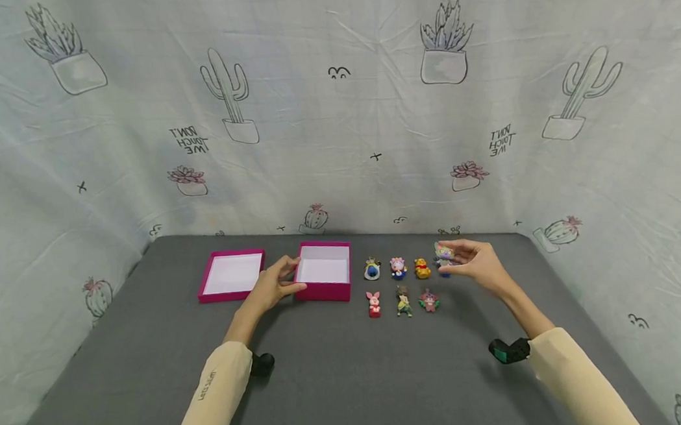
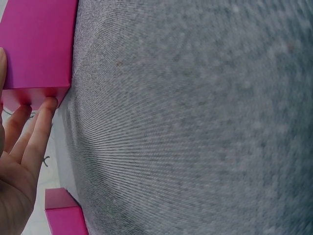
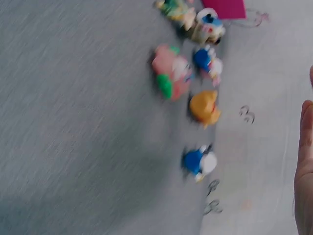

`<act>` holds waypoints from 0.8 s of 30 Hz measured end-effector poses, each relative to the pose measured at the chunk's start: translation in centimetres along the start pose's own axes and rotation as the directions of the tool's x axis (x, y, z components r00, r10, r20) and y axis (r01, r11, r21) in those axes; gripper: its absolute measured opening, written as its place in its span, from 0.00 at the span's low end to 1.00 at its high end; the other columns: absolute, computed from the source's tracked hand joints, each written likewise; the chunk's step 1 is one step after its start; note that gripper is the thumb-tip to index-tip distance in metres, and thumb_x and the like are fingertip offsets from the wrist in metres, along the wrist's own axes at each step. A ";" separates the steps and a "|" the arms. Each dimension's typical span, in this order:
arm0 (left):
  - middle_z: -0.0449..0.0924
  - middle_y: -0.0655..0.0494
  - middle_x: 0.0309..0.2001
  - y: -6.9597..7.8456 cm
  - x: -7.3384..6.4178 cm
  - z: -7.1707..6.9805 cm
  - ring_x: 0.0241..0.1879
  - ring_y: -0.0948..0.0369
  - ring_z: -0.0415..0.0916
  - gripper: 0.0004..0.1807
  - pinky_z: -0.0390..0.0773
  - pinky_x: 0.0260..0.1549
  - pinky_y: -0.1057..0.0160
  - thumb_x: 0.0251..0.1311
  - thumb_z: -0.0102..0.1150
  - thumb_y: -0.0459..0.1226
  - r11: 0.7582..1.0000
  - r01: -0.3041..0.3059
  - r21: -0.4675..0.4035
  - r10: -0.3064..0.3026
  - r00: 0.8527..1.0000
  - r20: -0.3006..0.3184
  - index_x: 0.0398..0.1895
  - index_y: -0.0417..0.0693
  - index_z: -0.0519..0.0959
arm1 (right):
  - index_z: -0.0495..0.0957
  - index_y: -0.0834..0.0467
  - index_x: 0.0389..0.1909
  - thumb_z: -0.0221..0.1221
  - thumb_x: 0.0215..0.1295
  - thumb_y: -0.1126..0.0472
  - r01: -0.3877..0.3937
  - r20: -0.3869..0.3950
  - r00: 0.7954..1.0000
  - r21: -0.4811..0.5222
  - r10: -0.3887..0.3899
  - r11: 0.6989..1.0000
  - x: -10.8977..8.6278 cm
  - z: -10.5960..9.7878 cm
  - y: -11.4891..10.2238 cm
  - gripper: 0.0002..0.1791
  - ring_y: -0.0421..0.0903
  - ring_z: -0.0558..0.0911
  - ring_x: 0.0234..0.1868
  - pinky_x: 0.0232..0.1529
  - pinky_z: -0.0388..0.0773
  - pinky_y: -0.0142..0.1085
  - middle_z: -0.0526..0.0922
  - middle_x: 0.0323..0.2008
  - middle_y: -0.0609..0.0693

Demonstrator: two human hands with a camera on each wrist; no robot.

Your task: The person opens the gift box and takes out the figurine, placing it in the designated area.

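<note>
My left hand (image 1: 270, 283) grips the left side of an open magenta box (image 1: 322, 292) with a white inside. In the left wrist view, fingertips press against an end wall of that box (image 2: 39, 44). At the right, my right hand (image 1: 477, 264) pinches a small purple-and-pale figurine (image 1: 445, 252) between thumb and fingers. A blue-and-white figurine (image 3: 199, 161) stands on the cloth below it. Only part of the right hand (image 3: 305, 161) shows in the right wrist view, at the edge; what it holds lies outside that view.
Left of the box lies its shallow magenta lid (image 1: 227, 297), white side up. Several figurines stand in two rows, among them a yellow bear (image 1: 422, 268), a pink pig (image 1: 373, 304) and a pink-and-green figure (image 1: 429, 300). A printed white curtain (image 1: 374, 191) backs the grey table (image 1: 350, 374).
</note>
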State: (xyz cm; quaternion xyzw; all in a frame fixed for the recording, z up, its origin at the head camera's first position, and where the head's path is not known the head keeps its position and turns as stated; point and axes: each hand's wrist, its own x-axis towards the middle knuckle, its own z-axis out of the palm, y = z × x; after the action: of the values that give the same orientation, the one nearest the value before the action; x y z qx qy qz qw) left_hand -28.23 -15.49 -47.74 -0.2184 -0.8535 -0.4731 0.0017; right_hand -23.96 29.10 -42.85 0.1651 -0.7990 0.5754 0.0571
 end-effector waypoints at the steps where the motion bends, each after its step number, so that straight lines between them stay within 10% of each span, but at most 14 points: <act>1: 0.64 0.44 0.67 0.0 0.0 0.0 0.56 0.44 0.74 0.23 0.79 0.46 0.46 0.53 0.68 0.34 1.000 0.004 -0.001 -0.004 1.000 0.001 0.49 0.38 0.69 | 0.77 0.64 0.56 0.72 0.50 0.65 -0.014 -0.001 1.000 -0.003 0.014 1.000 -0.2 -0.2 0.2 0.29 0.31 0.78 0.53 0.52 0.74 0.25 0.80 0.55 0.51; 24: 0.64 0.45 0.67 0.1 0.0 0.0 0.55 0.44 0.75 0.23 0.81 0.40 0.52 0.52 0.69 0.33 1.000 0.014 -0.004 -0.014 1.000 0.002 0.48 0.39 0.69 | 0.77 0.68 0.54 0.72 0.49 0.62 -0.232 0.085 0.966 -0.137 0.245 0.963 -3.2 -2.7 5.1 0.30 0.33 0.80 0.42 0.40 0.81 0.30 0.76 0.57 0.64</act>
State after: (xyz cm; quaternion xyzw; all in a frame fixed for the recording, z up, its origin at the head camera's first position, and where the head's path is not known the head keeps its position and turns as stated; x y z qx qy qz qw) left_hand -28.24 -15.47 -47.65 -0.2127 -0.8541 -0.4747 -0.0029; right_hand -22.90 33.67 -47.44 0.0926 -0.8497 0.5173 -0.0429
